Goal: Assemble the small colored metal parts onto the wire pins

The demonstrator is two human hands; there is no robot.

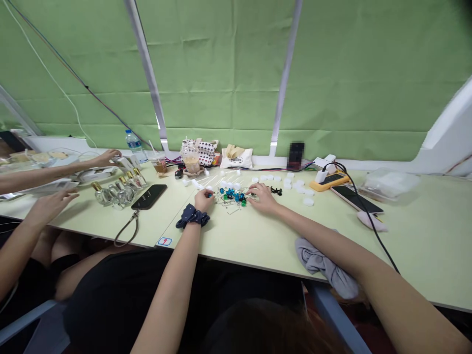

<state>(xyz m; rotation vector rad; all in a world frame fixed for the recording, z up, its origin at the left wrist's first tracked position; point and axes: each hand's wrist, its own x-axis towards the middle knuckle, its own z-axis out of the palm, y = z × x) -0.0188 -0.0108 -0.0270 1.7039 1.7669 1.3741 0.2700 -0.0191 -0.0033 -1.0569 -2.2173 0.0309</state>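
Observation:
On the table before me lies a loose pile of small shiny blue and green pieces (236, 195), mixed with thin metal pins (233, 210). My left hand (202, 201), with a dark scrunchie (192, 217) at its wrist, is closed at the pile's left side. A small dark-blue piece (209, 194) shows between its fingertips; its exact kind is too small to tell. My right hand (263, 198) rests at the pile's right edge, fingers apart and slightly bent, touching or almost touching the pieces. Small black pieces (276, 191) lie just beyond it.
White round caps (308, 202) and thin white sticks (231, 178) lie behind the pile. An iced drink cup (191, 161) stands farther back. At right are a phone (357, 198) and a black cable (368, 216). Glass bottles (121, 191) and a co-worker's hands (55, 204) are at left.

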